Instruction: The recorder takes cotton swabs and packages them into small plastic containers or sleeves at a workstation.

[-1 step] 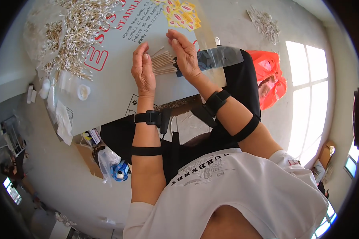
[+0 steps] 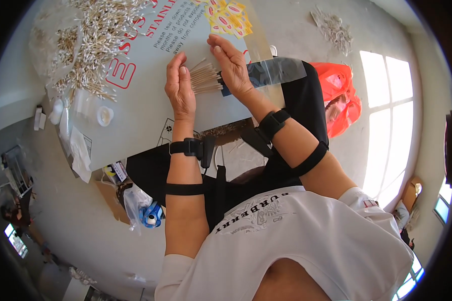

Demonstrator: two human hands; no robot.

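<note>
The open left hand (image 2: 180, 90) and open right hand (image 2: 232, 66) flank thin tan-stick cotton swabs (image 2: 204, 80) toward the right edge of the grey table (image 2: 135, 123), red-and-black lettering (image 2: 121, 76) separating the far-left white-tipped swab heap (image 2: 103, 42) from yellow printed slips (image 2: 229, 19).

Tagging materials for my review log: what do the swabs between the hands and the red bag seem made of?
Swabs: matte tan sticks, probably wood or bamboo, judging by colour; tip fibre too small to tell.
Red bag: likely thin, glossy plastic film, given its creases and shine.
</note>
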